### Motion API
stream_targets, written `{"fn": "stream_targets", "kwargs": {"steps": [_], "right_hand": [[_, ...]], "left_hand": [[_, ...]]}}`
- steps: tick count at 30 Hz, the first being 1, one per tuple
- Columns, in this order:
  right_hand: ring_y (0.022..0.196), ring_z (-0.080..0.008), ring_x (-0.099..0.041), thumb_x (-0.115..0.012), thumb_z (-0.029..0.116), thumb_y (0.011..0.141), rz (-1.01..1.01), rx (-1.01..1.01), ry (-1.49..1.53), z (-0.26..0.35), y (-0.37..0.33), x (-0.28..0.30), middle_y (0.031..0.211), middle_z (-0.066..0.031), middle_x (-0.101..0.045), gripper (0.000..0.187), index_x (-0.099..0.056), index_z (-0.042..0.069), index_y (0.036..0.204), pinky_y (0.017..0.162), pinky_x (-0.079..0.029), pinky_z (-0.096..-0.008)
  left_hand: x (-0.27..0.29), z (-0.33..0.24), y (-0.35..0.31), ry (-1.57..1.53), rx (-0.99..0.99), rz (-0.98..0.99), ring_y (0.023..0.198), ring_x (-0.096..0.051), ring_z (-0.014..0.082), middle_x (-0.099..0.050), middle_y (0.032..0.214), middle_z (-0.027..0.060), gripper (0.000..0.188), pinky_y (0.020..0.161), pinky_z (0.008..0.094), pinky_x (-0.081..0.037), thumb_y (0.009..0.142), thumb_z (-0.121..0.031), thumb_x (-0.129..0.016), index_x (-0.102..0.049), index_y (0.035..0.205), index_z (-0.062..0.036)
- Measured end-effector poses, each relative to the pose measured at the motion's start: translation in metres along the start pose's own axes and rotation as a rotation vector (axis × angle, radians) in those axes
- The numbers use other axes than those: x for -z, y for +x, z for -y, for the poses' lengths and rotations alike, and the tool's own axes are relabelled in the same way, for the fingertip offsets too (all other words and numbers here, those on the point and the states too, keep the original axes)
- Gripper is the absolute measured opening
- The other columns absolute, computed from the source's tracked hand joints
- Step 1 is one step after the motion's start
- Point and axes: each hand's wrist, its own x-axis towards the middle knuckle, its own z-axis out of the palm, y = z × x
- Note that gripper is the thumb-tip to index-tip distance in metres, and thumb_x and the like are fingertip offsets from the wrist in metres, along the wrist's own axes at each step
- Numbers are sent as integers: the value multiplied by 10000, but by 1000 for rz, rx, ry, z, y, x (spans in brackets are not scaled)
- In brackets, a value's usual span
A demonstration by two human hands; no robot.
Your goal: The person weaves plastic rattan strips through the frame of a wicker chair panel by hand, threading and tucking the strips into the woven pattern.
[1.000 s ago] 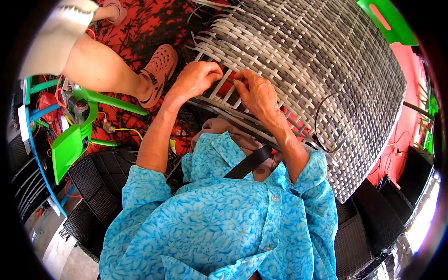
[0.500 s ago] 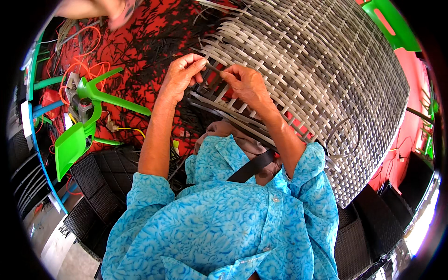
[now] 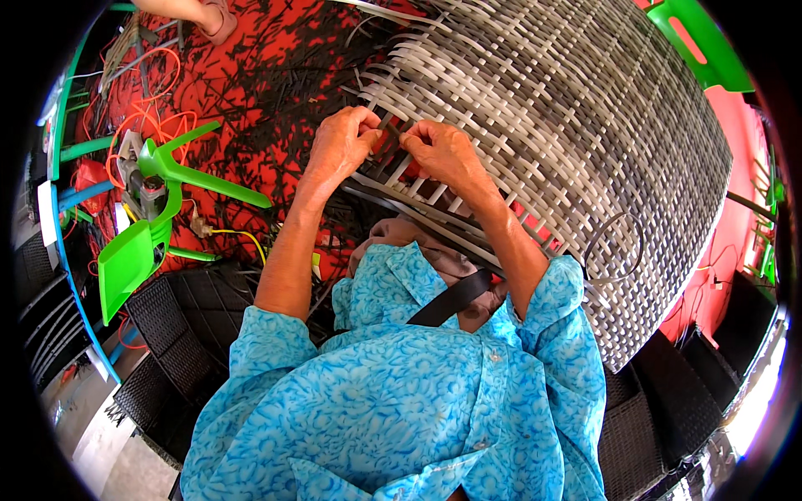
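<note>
A large panel of woven grey and brown plastic wicker (image 3: 568, 142) lies before me, with loose strip ends along its left edge. At its near left corner the weave is open and bare strands show. Over that corner my left hand (image 3: 347, 142) is closed, thumb against fingers, on a dark wicker strip (image 3: 393, 130). My right hand (image 3: 441, 150) pinches the same strip a short way to the right, close above the open strands. Most of the strip is hidden by my fingers. A loop of dark strip (image 3: 614, 249) rests on the panel near my right forearm.
A green plastic chair (image 3: 163, 196) with a power tool on it stands at left among orange cords (image 3: 159, 117). Black strip scraps (image 3: 251, 92) litter the red floor. Another person's foot (image 3: 219, 21) shows at top left. A green chair (image 3: 702, 42) stands at upper right.
My left hand has moved slightly right and down, and my right hand slightly right, with the strip between them lower over the weave. The other person's foot has shifted.
</note>
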Motion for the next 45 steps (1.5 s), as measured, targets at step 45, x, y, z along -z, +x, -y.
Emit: {"fn": "stream_targets", "kwargs": {"steps": [45], "right_hand": [[830, -283, -591, -637, 46, 783, -971, 155, -431, -106, -252, 104, 933, -102, -629, 187, -639, 59, 969, 756, -463, -387]], "left_hand": [[-8, 126, 84, -938, 537, -189, 686, -602, 157, -652, 913, 41, 327, 551, 266, -437, 778, -57, -712, -577, 1074, -86]]}}
